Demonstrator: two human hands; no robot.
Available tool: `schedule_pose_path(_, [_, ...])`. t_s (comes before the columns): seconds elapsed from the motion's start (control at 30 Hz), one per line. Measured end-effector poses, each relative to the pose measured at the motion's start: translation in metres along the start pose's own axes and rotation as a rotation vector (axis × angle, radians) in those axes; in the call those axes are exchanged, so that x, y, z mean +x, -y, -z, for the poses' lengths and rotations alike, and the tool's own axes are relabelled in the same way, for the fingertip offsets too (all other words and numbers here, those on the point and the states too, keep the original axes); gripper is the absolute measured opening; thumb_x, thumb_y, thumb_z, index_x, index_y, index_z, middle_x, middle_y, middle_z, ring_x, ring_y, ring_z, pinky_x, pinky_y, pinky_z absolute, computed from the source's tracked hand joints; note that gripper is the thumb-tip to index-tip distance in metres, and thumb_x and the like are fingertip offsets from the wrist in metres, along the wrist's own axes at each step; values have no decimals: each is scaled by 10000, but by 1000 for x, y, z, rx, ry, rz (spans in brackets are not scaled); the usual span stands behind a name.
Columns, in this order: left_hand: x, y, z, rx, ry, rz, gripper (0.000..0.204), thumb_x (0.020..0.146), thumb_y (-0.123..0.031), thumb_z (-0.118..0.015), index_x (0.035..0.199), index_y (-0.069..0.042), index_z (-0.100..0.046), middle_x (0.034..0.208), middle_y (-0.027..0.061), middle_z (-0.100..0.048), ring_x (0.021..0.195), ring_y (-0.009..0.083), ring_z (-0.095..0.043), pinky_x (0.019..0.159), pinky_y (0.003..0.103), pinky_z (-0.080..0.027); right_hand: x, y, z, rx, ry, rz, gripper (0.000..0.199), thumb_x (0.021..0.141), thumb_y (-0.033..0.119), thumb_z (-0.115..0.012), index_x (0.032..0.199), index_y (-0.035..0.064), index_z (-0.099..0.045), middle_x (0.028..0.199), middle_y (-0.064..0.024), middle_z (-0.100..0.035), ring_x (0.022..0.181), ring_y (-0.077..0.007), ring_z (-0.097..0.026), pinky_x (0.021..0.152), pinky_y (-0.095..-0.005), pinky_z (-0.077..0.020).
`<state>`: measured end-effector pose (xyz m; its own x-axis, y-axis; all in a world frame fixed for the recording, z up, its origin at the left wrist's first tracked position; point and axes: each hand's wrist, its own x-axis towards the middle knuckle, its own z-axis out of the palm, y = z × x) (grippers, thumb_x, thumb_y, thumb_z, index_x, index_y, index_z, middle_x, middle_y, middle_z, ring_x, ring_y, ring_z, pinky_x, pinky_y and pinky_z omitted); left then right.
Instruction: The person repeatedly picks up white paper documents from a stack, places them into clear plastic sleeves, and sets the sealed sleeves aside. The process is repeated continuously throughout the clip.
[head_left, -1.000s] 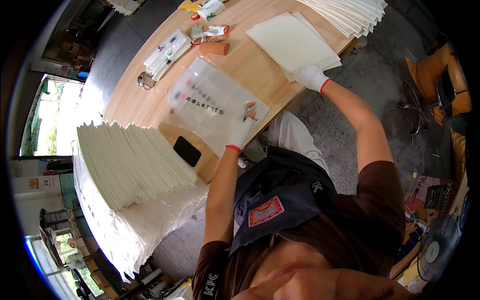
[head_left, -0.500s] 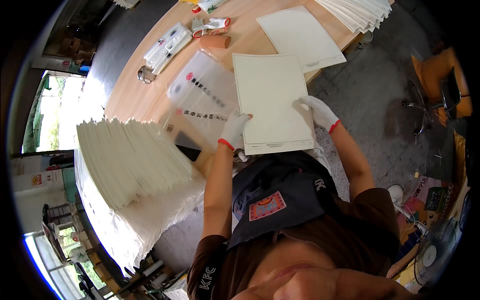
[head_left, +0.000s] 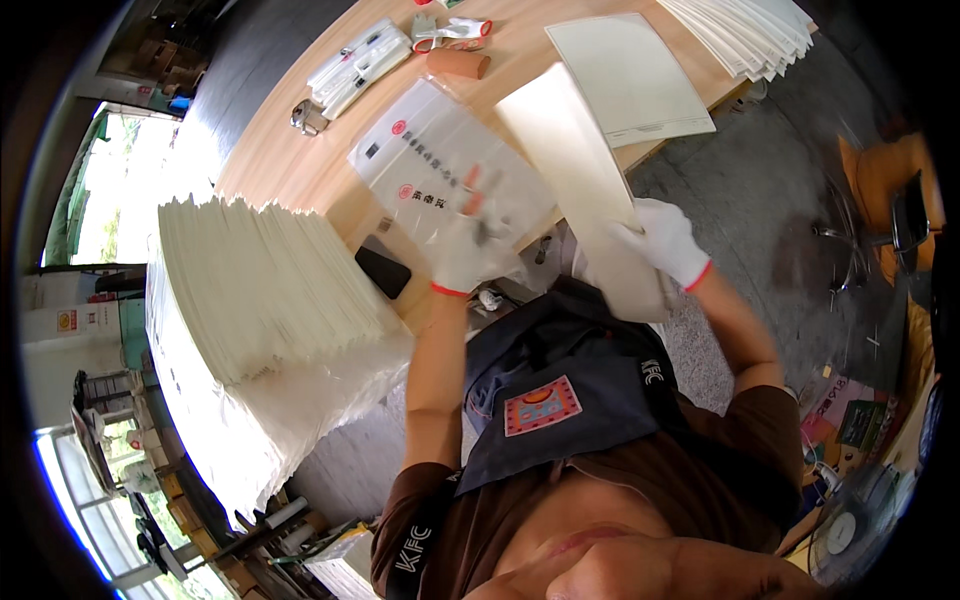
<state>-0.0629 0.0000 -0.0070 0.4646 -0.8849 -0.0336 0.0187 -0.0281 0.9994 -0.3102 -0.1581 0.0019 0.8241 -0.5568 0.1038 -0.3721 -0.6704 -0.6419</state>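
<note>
My right hand (head_left: pixel 668 243), in a white glove with a red cuff, is closed on the right edge of a stack of cream paper sheets (head_left: pixel 570 140). The stack is tilted and slightly bowed in front of my apron. My left hand (head_left: pixel 462 245), gloved with bare fingertips, is over the printed clear plastic bags (head_left: pixel 410 135) lying on the table. Motion smears its fingers, so its grip cannot be made out. Beyond the held stack, a flat cream sheet or thin stack (head_left: pixel 635 85) lies near the table's right edge.
A tall, plastic-wrapped pile of cream paper (head_left: pixel 260 300) stands at the left, with a dark phone (head_left: pixel 383 266) beside it. White tool-like cases (head_left: pixel 360 65), a metal piece (head_left: pixel 308 118), a brown roll (head_left: pixel 458 65) and spare gloves (head_left: pixel 450 35) sit farther back. Fanned paper (head_left: pixel 740 35) lies far right.
My left hand has let go of the paper stack and moved onto the plastic bags. My right hand has shifted slightly right with the stack, which has turned to a steeper tilt.
</note>
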Motion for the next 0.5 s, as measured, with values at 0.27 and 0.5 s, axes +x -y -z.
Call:
schedule_pose_path(0.27, [-19, -74, 40, -43, 42, 28, 594, 949, -408, -480, 1445, -118, -333, 1294, 65, -481, 864, 139, -542, 754, 292, -475, 26, 46, 2, -627, 363, 433, 219, 771, 299, -567, 725, 94, -629, 783, -79, -654, 804, -270, -653, 570, -403, -521])
schedule_pose_path(0.5, [-114, 10, -30, 822, 54, -539, 189, 792, -80, -631, 972, -109, -684, 753, 101, -621, 650, 248, -610, 583, 318, -489, 71, 20, -45, 493, 672, -100, 428, 865, 416, -602, 1097, 61, -661, 960, -112, -688, 841, -206, -617, 791, -347, -493])
